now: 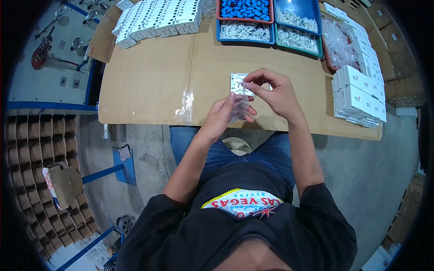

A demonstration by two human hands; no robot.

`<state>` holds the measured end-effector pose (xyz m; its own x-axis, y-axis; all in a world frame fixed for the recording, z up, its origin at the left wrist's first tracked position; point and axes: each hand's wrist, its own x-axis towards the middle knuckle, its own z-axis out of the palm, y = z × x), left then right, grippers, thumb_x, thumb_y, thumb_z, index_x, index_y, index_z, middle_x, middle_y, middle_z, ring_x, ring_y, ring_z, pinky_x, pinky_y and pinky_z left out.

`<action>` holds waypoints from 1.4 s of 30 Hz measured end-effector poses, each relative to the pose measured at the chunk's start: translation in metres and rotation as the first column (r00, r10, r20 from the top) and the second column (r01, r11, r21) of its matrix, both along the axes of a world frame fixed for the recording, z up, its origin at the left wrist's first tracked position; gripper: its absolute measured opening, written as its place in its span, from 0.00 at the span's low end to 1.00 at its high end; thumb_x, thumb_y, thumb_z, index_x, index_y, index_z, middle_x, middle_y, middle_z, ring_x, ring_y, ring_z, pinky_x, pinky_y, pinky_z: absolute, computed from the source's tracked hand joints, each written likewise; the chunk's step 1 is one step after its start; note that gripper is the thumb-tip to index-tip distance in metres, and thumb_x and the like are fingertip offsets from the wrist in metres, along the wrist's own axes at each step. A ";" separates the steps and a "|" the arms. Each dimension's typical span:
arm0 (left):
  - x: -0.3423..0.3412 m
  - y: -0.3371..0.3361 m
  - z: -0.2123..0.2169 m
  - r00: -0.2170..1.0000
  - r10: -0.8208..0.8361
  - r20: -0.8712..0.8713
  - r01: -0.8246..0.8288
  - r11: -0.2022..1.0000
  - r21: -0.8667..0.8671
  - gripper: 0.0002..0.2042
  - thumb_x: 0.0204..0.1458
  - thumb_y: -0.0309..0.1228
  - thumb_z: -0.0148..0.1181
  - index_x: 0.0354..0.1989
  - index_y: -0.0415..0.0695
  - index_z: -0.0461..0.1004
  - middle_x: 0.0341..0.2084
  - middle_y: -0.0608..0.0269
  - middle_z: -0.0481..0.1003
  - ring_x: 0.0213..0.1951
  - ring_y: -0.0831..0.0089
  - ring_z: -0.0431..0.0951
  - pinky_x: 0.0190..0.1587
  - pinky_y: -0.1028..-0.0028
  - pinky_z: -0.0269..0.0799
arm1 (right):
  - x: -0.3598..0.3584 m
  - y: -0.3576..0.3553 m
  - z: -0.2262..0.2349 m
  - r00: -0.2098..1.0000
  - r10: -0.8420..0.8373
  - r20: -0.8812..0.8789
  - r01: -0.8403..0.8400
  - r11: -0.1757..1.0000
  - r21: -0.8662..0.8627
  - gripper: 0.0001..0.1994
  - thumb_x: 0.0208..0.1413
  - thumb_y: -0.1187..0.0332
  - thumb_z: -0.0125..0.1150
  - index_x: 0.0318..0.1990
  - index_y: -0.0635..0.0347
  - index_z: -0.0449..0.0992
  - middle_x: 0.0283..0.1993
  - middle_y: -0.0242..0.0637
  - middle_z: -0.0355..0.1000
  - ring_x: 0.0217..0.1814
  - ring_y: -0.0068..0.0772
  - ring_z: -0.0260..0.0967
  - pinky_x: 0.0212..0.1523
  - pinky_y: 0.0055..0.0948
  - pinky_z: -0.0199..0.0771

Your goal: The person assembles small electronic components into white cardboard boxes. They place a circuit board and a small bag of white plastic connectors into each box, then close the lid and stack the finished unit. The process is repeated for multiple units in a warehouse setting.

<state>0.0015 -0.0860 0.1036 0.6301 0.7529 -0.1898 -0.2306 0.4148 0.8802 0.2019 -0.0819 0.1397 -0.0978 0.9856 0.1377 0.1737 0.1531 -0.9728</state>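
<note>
A clear plastic bag (238, 111) is gripped in my left hand (221, 114), thumb on one side and fingers behind it. Just above the bag, by the left thumb tip, is a white square fitting (238, 80) with small cut-outs and dark marks on its face. My right hand (276, 95) is closed in a pinch over the fitting's right side. A small pale piece seems to be between its thumb and index finger, too small to name. The right fingers cover part of the fitting, and whether it is inside the bag I cannot tell.
Cardboard covers the table (149, 86). At the back stand a red tray (246, 21) of blue pieces and blue and green trays (296, 53) of slim white pieces. White boxes fill the back left (162, 20) and right (359, 97), beside clear bags (339, 43).
</note>
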 end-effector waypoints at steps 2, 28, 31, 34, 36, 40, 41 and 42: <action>-0.003 -0.001 -0.002 1.000 0.017 0.007 -0.017 1.000 0.010 0.29 0.72 0.51 0.35 0.57 0.34 0.70 0.39 0.51 0.79 0.39 0.65 0.82 0.49 0.68 0.76 | -0.001 -0.003 0.004 0.998 0.070 -0.006 -0.070 0.996 -0.053 0.08 0.57 0.70 0.69 0.42 0.63 0.83 0.37 0.31 0.80 0.38 0.21 0.73 0.43 0.25 0.74; -0.015 -0.012 -0.003 0.994 0.045 -0.095 -0.038 0.997 0.067 0.41 0.65 0.65 0.28 0.49 0.34 0.74 0.35 0.52 0.80 0.38 0.65 0.83 0.49 0.66 0.78 | -0.012 -0.004 0.004 0.914 0.324 0.245 -0.338 0.941 0.019 0.08 0.63 0.68 0.62 0.41 0.64 0.80 0.51 0.36 0.77 0.48 0.29 0.73 0.49 0.29 0.72; -0.013 -0.014 -0.003 0.992 0.044 -0.117 -0.039 0.998 0.051 0.42 0.65 0.65 0.28 0.48 0.33 0.74 0.34 0.53 0.80 0.38 0.65 0.83 0.50 0.65 0.77 | -0.018 -0.007 0.014 0.887 0.410 0.212 -0.376 0.908 -0.184 0.12 0.65 0.64 0.60 0.39 0.66 0.80 0.53 0.38 0.76 0.48 0.30 0.73 0.48 0.30 0.72; -0.010 -0.016 -0.004 0.989 0.072 -0.129 -0.073 0.997 0.000 0.41 0.65 0.65 0.27 0.48 0.33 0.74 0.33 0.53 0.80 0.38 0.65 0.83 0.49 0.67 0.77 | -0.023 -0.007 0.014 0.844 0.513 0.155 -0.457 0.841 -0.291 0.16 0.68 0.60 0.57 0.39 0.67 0.80 0.57 0.42 0.74 0.51 0.34 0.73 0.50 0.31 0.73; -0.010 -0.016 -0.007 0.989 0.067 -0.134 -0.068 0.998 -0.007 0.41 0.66 0.64 0.27 0.50 0.33 0.73 0.33 0.53 0.80 0.38 0.65 0.83 0.48 0.67 0.77 | -0.024 -0.006 0.005 0.809 0.556 0.189 -0.509 0.824 -0.248 0.18 0.69 0.58 0.56 0.39 0.67 0.81 0.61 0.45 0.71 0.55 0.37 0.72 0.52 0.33 0.73; -0.012 -0.014 -0.020 0.985 0.061 -0.164 -0.060 0.998 0.009 0.40 0.66 0.63 0.27 0.52 0.33 0.72 0.33 0.53 0.80 0.39 0.65 0.83 0.46 0.68 0.77 | -0.027 -0.002 -0.005 0.771 0.616 0.162 -0.565 0.779 -0.273 0.20 0.70 0.55 0.53 0.44 0.66 0.81 0.67 0.47 0.67 0.62 0.39 0.69 0.55 0.36 0.72; -0.012 -0.014 -0.022 0.982 0.076 -0.174 -0.076 0.997 0.007 0.40 0.67 0.63 0.27 0.53 0.33 0.72 0.33 0.53 0.80 0.39 0.65 0.83 0.46 0.68 0.77 | -0.027 -0.002 -0.007 0.784 0.609 0.118 -0.561 0.777 -0.286 0.20 0.70 0.55 0.53 0.44 0.66 0.81 0.68 0.46 0.67 0.62 0.38 0.69 0.56 0.36 0.72; -0.012 -0.014 -0.022 0.989 0.060 -0.137 -0.062 0.998 -0.010 0.40 0.67 0.62 0.28 0.53 0.33 0.72 0.34 0.53 0.80 0.39 0.65 0.83 0.45 0.69 0.77 | -0.026 -0.001 -0.008 0.796 0.600 0.076 -0.556 0.775 -0.300 0.20 0.70 0.55 0.52 0.44 0.66 0.81 0.68 0.45 0.67 0.62 0.38 0.69 0.56 0.36 0.72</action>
<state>-0.0105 -0.0995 0.0818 0.5506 0.7858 -0.2818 -0.1338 0.4163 0.8993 0.1760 -0.0832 0.1316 -0.6589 0.7323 -0.1721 0.2852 0.0316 -0.9579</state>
